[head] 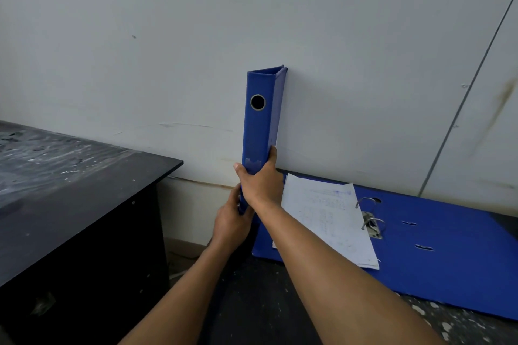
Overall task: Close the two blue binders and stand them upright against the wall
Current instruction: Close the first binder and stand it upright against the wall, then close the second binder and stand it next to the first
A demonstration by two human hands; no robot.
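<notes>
at frame centre both hands' fingers gripped the closed binder [262,120]: right hand [262,182] above, left hand [232,221] below; best seat its base flat before releasing.

Two bare forearms in view, no sleeves; left hand [231,221] and right hand [262,180] were ungloved; no rings, watch or bands showed; nails were cut short.
</notes>
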